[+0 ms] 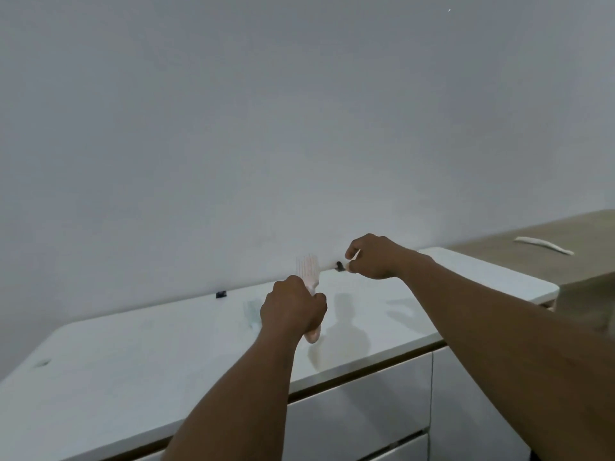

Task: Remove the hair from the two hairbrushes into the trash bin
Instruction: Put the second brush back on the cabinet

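Observation:
My left hand (293, 306) is closed around the handle of a pale pink hairbrush (308, 269). The brush stands upright above the white countertop (133, 354), with its bristled head above my fist. To the right and slightly higher, my right hand (374, 257) pinches a thin pale stick (355, 256). A small dark clump of hair (339, 266) sits at its fingertips, apart from the brush head. A second, pale translucent brush (251, 311) lies on the countertop, partly hidden behind my left hand. No trash bin is in view.
A small black object (221, 294) lies near the wall at the back of the countertop. White drawer fronts (359, 404) are below the counter edge. At the right, a wooden surface (532, 261) holds a long white curved item (544, 245).

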`<state>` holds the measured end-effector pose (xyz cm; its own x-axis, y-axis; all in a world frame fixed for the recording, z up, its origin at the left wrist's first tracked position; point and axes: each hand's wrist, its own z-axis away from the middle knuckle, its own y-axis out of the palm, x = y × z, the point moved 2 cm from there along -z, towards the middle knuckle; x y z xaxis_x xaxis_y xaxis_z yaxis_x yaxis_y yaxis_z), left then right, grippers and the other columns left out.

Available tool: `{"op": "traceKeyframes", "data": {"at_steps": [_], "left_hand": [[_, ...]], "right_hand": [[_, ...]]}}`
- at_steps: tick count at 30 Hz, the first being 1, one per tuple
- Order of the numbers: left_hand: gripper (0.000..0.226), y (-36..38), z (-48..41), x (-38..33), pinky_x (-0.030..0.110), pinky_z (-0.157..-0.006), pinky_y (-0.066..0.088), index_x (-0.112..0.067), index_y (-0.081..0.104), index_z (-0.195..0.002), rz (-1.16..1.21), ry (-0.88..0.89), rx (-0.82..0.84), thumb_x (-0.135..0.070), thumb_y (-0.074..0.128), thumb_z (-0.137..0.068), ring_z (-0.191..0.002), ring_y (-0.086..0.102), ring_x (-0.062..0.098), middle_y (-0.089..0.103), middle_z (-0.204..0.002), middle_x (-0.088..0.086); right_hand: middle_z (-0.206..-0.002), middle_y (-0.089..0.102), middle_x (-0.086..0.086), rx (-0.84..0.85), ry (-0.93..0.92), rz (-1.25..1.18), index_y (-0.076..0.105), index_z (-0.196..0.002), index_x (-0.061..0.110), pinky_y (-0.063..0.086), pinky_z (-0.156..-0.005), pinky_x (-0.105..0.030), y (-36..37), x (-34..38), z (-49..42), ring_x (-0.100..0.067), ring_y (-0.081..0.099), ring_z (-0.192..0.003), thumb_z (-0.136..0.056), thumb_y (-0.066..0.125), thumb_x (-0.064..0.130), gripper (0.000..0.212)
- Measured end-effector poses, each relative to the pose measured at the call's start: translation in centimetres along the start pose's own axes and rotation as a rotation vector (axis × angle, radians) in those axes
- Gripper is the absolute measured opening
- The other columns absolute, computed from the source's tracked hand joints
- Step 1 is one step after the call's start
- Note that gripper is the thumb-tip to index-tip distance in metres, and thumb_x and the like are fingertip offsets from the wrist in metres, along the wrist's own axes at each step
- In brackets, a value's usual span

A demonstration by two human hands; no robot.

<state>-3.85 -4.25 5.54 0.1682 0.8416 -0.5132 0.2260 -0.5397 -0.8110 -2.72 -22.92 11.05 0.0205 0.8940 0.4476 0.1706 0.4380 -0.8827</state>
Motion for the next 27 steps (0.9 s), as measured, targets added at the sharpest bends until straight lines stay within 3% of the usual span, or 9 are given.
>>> {"op": "traceKeyframes", "data": {"at_steps": [9, 19, 24, 27], "left_hand": [[0.036, 4.9, -2.1, 3.1, 0.030, -0.070, 0.045, -0.016, 0.060, -0.111, -0.164, -0.043, 0.079, -0.044, 0.056, -0.089, -0.093, 0.064, 0.024, 0.058, -0.096, 0.000], [0.021, 7.9, -4.1, 3.9, 0.029, -0.070, 0.041, -0.019, 0.053, -0.089, -0.189, -0.078, 0.116, -0.040, 0.054, -0.087, -0.093, 0.065, 0.025, 0.063, -0.099, 0.002], [0.016, 8.0, -5.0, 4.3, 0.026, -0.059, 0.038, -0.018, 0.053, -0.083, -0.151, -0.103, 0.103, -0.033, 0.055, -0.086, -0.066, 0.051, 0.017, 0.056, -0.079, -0.002], [0.017, 7.8, -5.3, 4.4, 0.027, -0.065, 0.039, -0.017, 0.053, -0.085, -0.118, -0.126, 0.102, -0.033, 0.056, -0.086, -0.074, 0.051, 0.022, 0.055, -0.087, 0.000]], "right_hand": [[-0.133, 0.060, -0.005, 0.118, 0.002, -0.032, 0.063, -0.124, 0.022, 0.048, -0.101, -0.036, 6.9, -1.5, -4.7, -0.024, 0.060, -0.116, -0.089, 0.066, 0.035, 0.038], [-0.124, 0.064, -0.003, 0.134, -0.003, -0.058, 0.063, -0.122, 0.024, 0.048, -0.094, -0.031, 12.0, -3.5, -9.0, -0.019, 0.062, -0.105, -0.089, 0.061, 0.033, 0.035], [-0.125, 0.062, -0.002, 0.131, -0.034, -0.057, 0.063, -0.122, 0.021, 0.048, -0.095, -0.030, 13.3, -3.5, -9.7, -0.018, 0.060, -0.106, -0.091, 0.060, 0.029, 0.032], [-0.124, 0.062, -0.001, 0.139, -0.034, -0.060, 0.063, -0.121, 0.021, 0.049, -0.095, -0.031, 13.3, -3.3, -9.3, -0.017, 0.060, -0.104, -0.091, 0.060, 0.028, 0.032]]}}
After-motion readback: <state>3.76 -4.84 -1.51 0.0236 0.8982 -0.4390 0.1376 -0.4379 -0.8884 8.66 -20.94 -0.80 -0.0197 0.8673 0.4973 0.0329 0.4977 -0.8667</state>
